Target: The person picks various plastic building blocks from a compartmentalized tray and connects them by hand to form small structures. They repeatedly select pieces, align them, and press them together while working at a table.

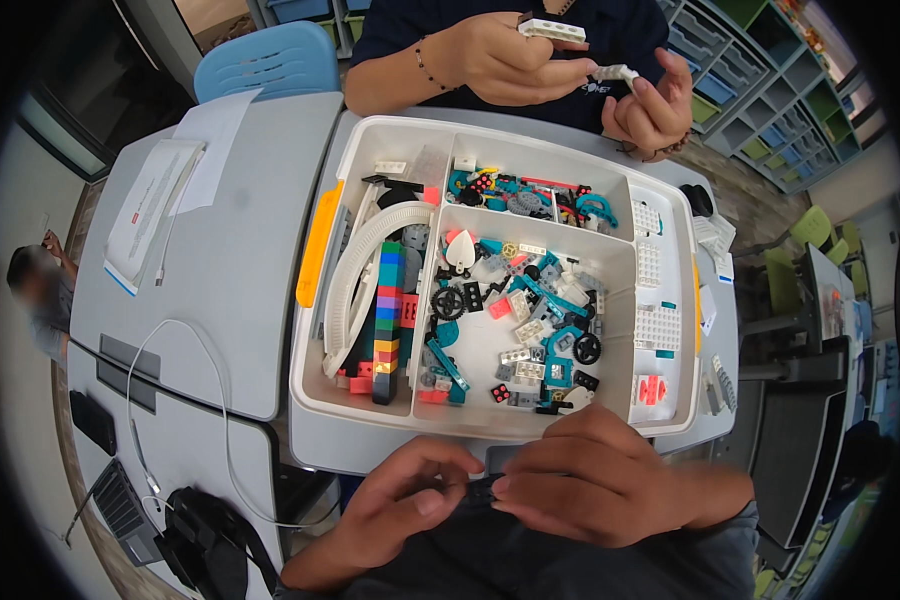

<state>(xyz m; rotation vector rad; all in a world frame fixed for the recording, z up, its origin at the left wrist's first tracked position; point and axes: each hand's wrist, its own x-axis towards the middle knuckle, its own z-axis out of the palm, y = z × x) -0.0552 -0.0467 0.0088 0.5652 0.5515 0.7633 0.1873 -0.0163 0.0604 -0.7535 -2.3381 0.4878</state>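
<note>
Close to my body, just below the front rim of a white plastic bin [460,428], both hands meet around a small dark building piece [482,490]. My left hand [410,497] pinches one end of it with thumb and fingertips. The fingers of my right hand [590,480] close on the other end and hide much of it. A little white shows beside the dark piece, too small to name. Inside the bin's big middle compartment lie loose building pieces, among them a black wheel [587,348], a teal frame [558,372] and a white heart-shaped piece [460,250].
Across the bin, another person's hands [510,62] hold white bricks [552,30]. The bin's left compartment has a curved white track [370,260] and a multicoloured brick stack [387,320]. On the left table are papers [155,205] and a white cable [220,400]; a black bag [205,535] sits lower left.
</note>
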